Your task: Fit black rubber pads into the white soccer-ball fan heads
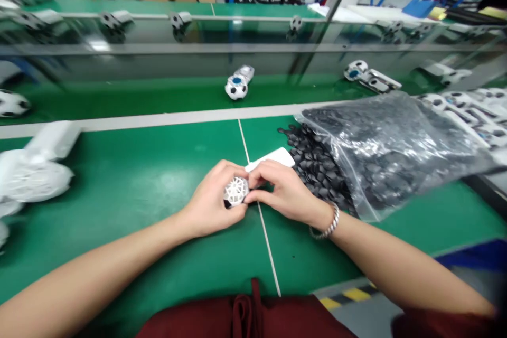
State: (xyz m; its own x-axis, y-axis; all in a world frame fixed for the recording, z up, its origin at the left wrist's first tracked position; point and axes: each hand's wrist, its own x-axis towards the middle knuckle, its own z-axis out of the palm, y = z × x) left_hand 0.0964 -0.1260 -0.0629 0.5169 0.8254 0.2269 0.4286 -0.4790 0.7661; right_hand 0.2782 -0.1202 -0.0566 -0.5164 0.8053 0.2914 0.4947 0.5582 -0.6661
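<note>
Head view: well in from the counter's (pixel 130 185) near edge, the left hand (pixel 214 202) cups the latticed shell (pixel 236 190); the right hand's (pixel 283 193) narrowed fingertips meet its right rim (gripping something? can't tell), white bar (pixel 280 156) slanting far-rightward behind.

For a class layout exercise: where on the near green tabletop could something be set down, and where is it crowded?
Bare green tabletop lies between the white parts and the left hand; another patch, with a dark speck, between the forearms. Crowded: beside the right hand, with a white piece, black pieces and a plastic bag.
</note>
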